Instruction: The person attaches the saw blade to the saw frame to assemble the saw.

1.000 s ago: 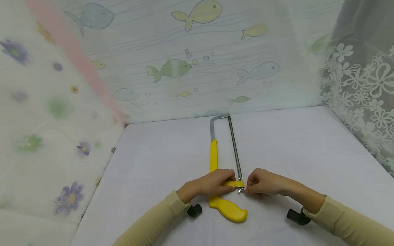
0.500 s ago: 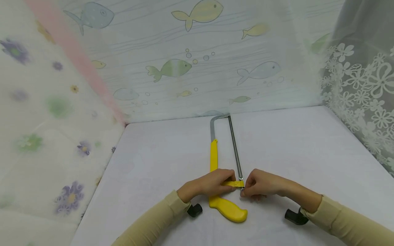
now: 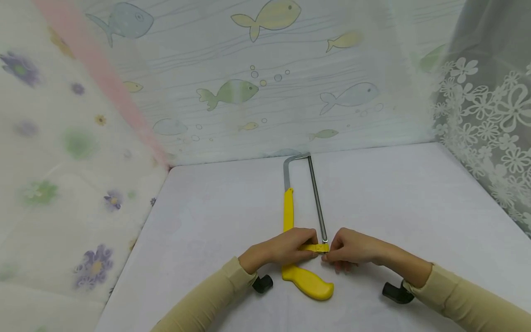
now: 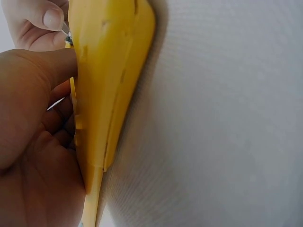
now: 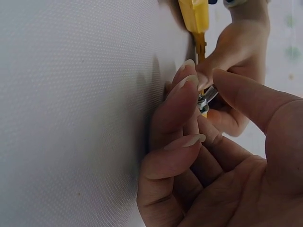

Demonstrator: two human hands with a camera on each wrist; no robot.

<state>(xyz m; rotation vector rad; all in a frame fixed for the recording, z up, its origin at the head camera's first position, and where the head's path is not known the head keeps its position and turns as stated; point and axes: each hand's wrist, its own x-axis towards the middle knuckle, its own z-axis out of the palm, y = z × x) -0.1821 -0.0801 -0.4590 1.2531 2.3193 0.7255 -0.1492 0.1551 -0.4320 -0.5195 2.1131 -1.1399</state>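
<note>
A hacksaw [image 3: 288, 210] with a yellow frame and handle [image 3: 309, 283] lies flat on the white cloth, its blade side [image 3: 317, 203] towards the right. My left hand [image 3: 286, 246] lies across the frame and grips its yellow near crosspiece [image 3: 317, 248]. At the blade's near end sits a small metal wing nut [image 5: 209, 96]. My right hand [image 3: 358, 246] has thumb and forefinger on that nut, while its other fingers curl loosely below. In the head view the fingers mostly cover the nut. The left wrist view shows the yellow handle [image 4: 111, 80] close beside the left thumb.
The white-covered table [image 3: 224, 198] meets a fish-patterned curtain [image 3: 232, 120] at the back. Flowered cloth [image 3: 83, 193] hangs at the left and lace [image 3: 493, 120] at the right. Black wrist-worn devices [image 3: 397, 293] sit under both cuffs.
My right hand has moved slightly left, from beside the wing nut onto it, and its thumb has shifted over it. The left hand and the hacksaw stay where they were.
</note>
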